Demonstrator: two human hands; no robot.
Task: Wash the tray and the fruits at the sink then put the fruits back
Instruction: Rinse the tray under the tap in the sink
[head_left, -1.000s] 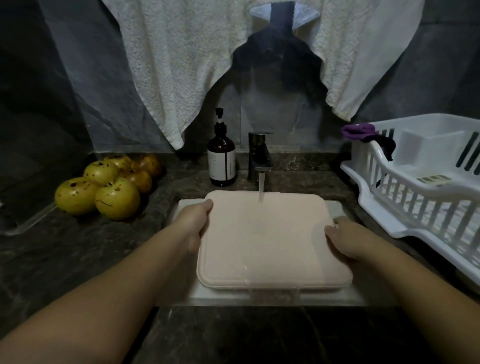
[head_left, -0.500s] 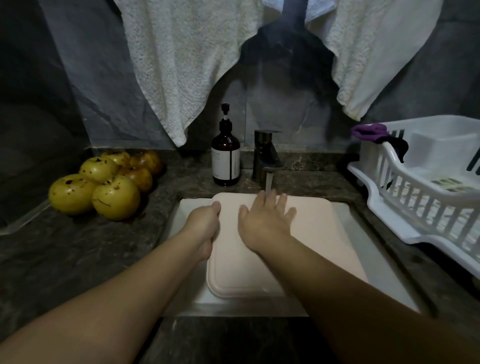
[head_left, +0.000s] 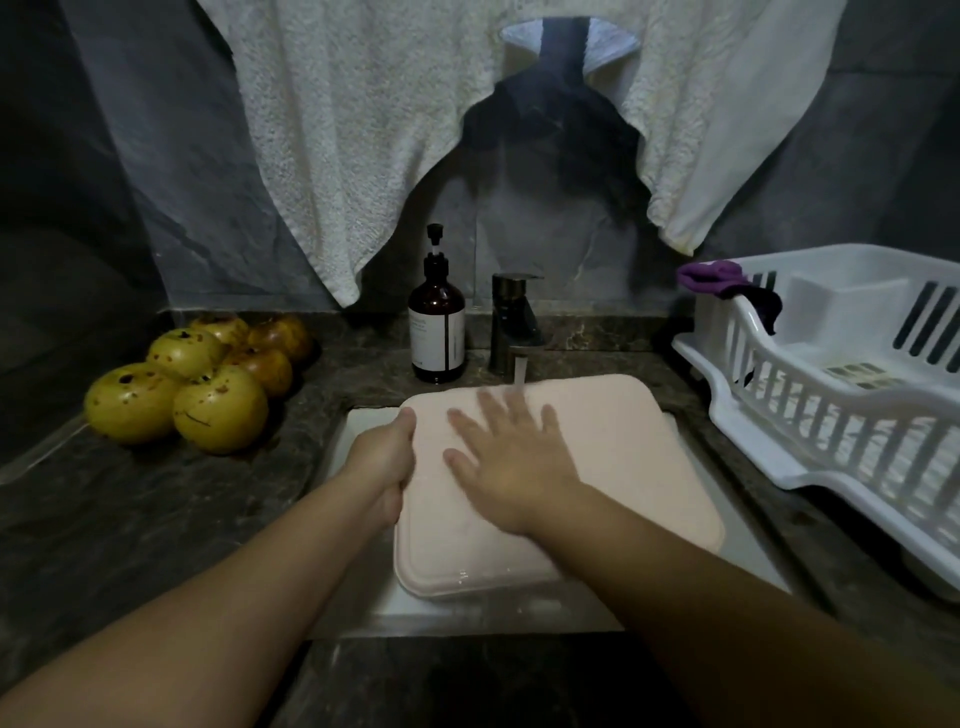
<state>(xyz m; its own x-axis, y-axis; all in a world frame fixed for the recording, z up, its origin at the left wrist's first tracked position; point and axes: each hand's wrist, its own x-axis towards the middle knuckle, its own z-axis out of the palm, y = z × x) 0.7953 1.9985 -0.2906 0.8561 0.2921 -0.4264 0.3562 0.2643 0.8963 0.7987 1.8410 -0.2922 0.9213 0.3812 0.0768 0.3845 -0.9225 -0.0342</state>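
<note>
You are standing at a home kitchen sink (head_left: 363, 613) set into a dark stone counter (head_left: 156, 509), with a black tap (head_left: 511, 322) running water. A brown pump soap bottle (head_left: 437, 327) stands beside the tap, a white dish rack (head_left: 841, 395) sits to the right, and white towels (head_left: 363, 130) hang over the wall above. Yellow fruits (head_left: 197, 384) lie piled on the counter to the left.

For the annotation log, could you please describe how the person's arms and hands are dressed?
Both forearms are bare with no sleeves in view. The left hand and right hand wear no gloves, and no rings, watch or bracelets show. The right hand's fingers are motion-blurred.
</note>
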